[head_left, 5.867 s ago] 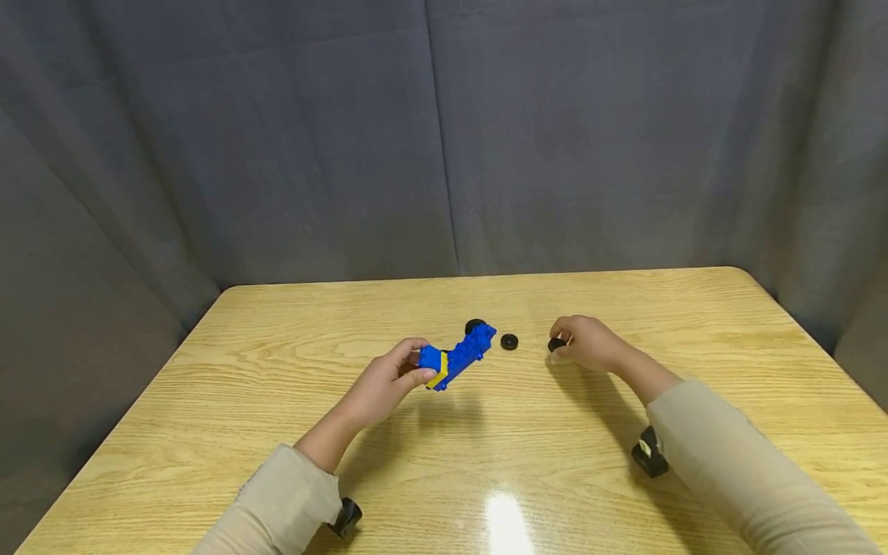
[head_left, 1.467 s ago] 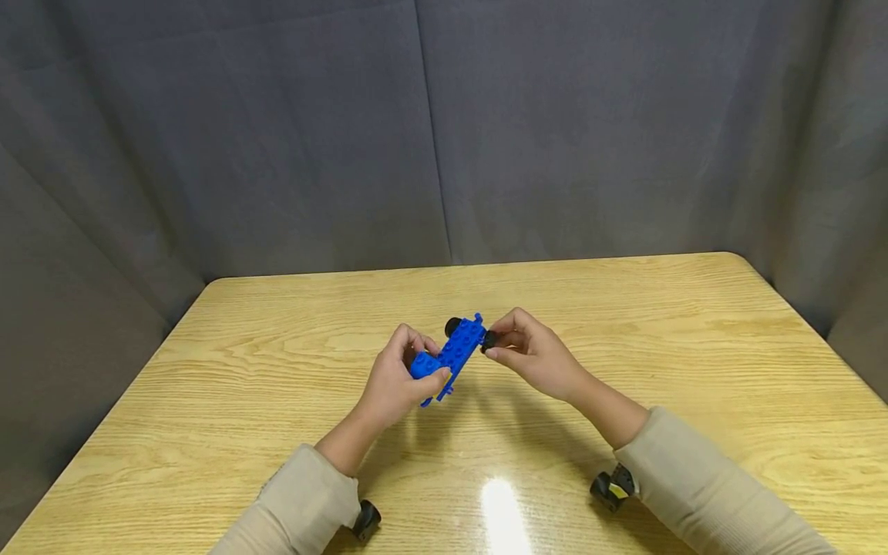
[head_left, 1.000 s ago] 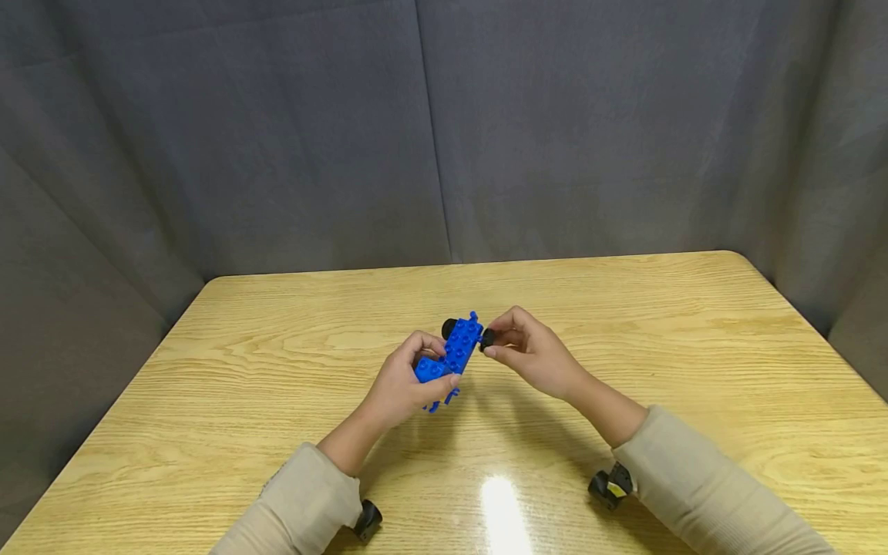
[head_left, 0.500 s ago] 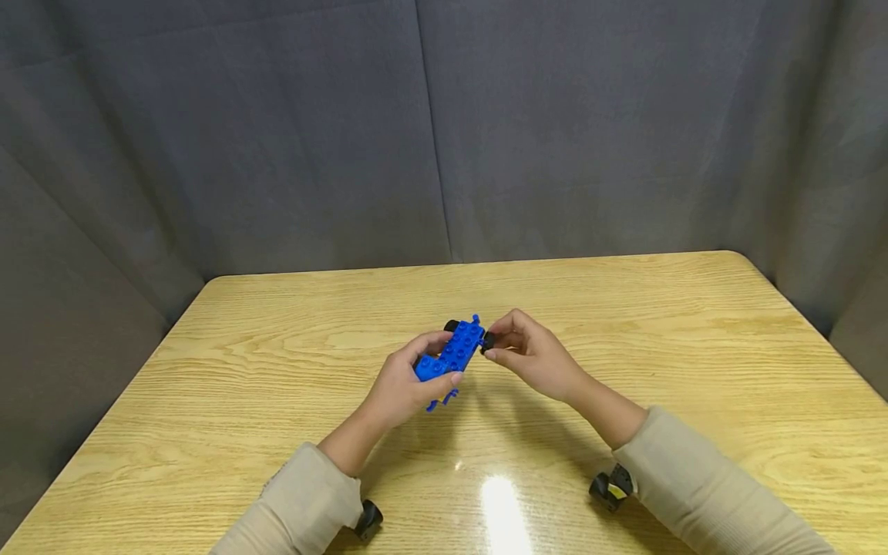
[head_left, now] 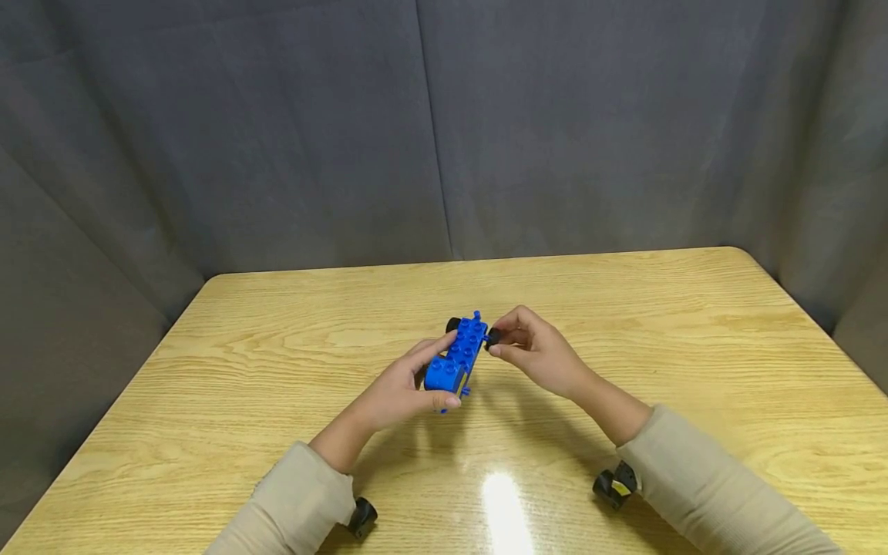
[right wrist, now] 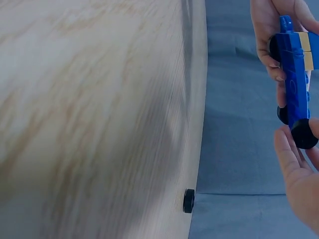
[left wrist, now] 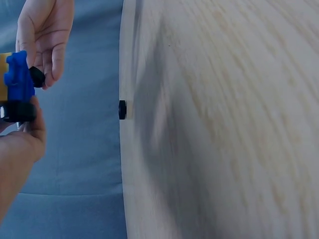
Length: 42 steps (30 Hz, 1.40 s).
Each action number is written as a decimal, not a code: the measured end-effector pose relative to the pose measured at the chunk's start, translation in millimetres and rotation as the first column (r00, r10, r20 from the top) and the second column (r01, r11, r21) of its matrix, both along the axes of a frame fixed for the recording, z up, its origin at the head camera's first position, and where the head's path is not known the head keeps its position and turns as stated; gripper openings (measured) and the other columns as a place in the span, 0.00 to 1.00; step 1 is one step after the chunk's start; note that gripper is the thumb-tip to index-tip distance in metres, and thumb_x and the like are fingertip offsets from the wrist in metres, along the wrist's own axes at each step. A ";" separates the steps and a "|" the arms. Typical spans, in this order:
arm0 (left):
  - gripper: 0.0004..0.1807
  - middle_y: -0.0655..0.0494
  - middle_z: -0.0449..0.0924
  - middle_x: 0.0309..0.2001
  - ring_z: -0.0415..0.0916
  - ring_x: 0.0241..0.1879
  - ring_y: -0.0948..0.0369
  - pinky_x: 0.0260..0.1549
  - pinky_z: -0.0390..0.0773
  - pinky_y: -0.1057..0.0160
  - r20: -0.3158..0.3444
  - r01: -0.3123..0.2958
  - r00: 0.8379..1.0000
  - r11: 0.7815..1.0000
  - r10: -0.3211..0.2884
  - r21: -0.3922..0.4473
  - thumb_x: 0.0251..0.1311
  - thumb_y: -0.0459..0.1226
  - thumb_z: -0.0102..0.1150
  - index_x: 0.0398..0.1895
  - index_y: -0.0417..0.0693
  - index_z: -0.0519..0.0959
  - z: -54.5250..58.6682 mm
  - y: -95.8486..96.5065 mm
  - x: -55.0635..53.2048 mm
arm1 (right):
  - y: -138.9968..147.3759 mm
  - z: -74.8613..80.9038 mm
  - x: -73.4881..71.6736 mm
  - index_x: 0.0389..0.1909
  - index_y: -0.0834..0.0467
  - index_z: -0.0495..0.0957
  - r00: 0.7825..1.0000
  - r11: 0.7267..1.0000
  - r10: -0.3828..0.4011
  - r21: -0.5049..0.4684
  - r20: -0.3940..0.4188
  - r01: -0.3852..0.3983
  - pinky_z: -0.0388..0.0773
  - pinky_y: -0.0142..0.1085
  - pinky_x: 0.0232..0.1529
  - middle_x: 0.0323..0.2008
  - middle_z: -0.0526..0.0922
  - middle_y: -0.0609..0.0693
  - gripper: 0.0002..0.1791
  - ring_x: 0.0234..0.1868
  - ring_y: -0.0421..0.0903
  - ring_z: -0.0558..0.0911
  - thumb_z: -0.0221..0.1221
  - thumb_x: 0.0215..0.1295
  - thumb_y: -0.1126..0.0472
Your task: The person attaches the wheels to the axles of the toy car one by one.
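My left hand (head_left: 398, 393) grips the rear of a blue toy block car (head_left: 466, 343) above the table, fingers on one side and thumb near its right rear. Blue and yellow blocks (right wrist: 305, 51) are stacked at that end. My right hand (head_left: 544, 358) pinches a small black wheel (head_left: 493, 338) at the blue axle peg on the car's front right; how far it sits on the peg I cannot tell. A front left wheel (head_left: 453, 324) is on the car, and a rear wheel (right wrist: 274, 48) shows in the right wrist view. The right rear peg (head_left: 465, 391) is bare.
One loose black wheel (left wrist: 122, 109) lies on the wooden table (head_left: 277, 370), seen in both wrist views. Black wrist cameras (head_left: 362, 518) hang under the sleeves. Grey curtains (head_left: 312, 154) stand around the table's back and sides.
Earlier my right hand picked up a wheel at the right; it moved left to the car. In the last half second the car turned and shifted slightly right as my left thumb slid lower.
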State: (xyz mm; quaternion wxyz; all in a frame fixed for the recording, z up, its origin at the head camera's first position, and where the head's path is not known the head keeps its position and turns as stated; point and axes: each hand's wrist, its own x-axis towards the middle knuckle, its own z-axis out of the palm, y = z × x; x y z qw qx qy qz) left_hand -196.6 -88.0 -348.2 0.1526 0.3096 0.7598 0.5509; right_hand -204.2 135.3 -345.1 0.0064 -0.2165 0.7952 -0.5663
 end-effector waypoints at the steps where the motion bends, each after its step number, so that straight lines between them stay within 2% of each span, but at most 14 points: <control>1: 0.42 0.49 0.52 0.60 0.58 0.55 0.53 0.48 0.65 0.59 -0.008 0.014 1.000 1.000 -0.014 -0.001 0.49 0.39 0.60 0.66 0.51 0.49 0.3 -0.2 -0.1 | 0.3 0.4 0.0 0.42 0.66 0.66 1.000 1.000 0.000 0.001 0.001 0.000 0.72 0.38 0.40 0.39 0.73 0.58 0.12 0.40 0.50 0.75 0.53 0.58 0.67; 5: 0.42 0.48 0.51 0.60 0.56 0.56 0.53 0.50 0.63 0.59 -0.020 0.058 0.998 0.998 -0.058 -0.004 0.51 0.35 0.58 0.66 0.50 0.46 1.3 0.5 -0.6 | 1.3 1.3 0.0 0.42 0.66 0.66 1.000 1.000 0.000 0.000 0.002 0.000 0.72 0.38 0.40 0.39 0.73 0.58 0.12 0.41 0.50 0.75 0.53 0.58 0.67; 9: 0.43 0.47 0.49 0.62 0.57 0.56 0.53 0.51 0.62 0.59 -0.024 0.069 0.997 0.997 -0.070 -0.022 0.51 0.32 0.57 0.66 0.49 0.43 1.2 2.9 -0.2 | 2.4 1.5 -0.1 0.42 0.66 0.66 1.000 1.000 -0.005 -0.004 -0.001 0.005 0.72 0.38 0.40 0.39 0.73 0.58 0.12 0.41 0.50 0.75 0.53 0.58 0.67; 17: 0.48 0.46 0.55 0.60 0.60 0.55 0.53 0.53 0.58 0.53 -0.002 0.016 1.000 1.000 -0.016 -0.013 0.48 0.32 0.59 0.67 0.53 0.40 0.6 7.0 1.0 | 4.3 2.0 -0.8 0.43 0.66 0.66 1.000 1.000 -0.005 -0.011 -0.005 0.005 0.72 0.39 0.40 0.40 0.73 0.58 0.13 0.41 0.50 0.75 0.53 0.58 0.67; 25: 0.53 0.48 0.62 0.54 0.63 0.52 0.55 0.50 0.63 0.56 0.028 -0.044 0.999 0.998 0.045 -0.036 0.45 0.31 0.62 0.67 0.52 0.36 0.0 8.4 1.0 | 5.2 2.4 -1.2 0.43 0.66 0.66 1.000 1.000 -0.010 0.002 -0.014 0.010 0.72 0.39 0.40 0.41 0.72 0.58 0.13 0.42 0.50 0.74 0.54 0.58 0.67; 37: 0.52 0.48 0.65 0.50 0.67 0.47 0.56 0.46 0.67 0.58 0.025 -0.034 0.999 0.999 0.035 -0.039 0.46 0.31 0.61 0.67 0.51 0.35 -2.7 10.4 2.5 | 3.7 4.4 1.2 0.43 0.65 0.66 1.000 1.000 -0.020 -0.018 0.005 0.020 0.73 0.39 0.40 0.39 0.74 0.59 0.13 0.39 0.50 0.76 0.54 0.57 0.68; 42: 0.54 0.51 0.66 0.47 0.68 0.45 0.57 0.45 0.67 0.56 0.014 -0.040 0.999 0.998 0.041 -0.049 0.45 0.32 0.63 0.67 0.54 0.34 -2.5 11.2 2.4 | 3.0 5.9 1.0 0.42 0.65 0.68 0.999 0.999 -0.046 -0.029 0.001 0.046 0.73 0.38 0.39 0.39 0.75 0.58 0.12 0.40 0.50 0.77 0.55 0.56 0.69</control>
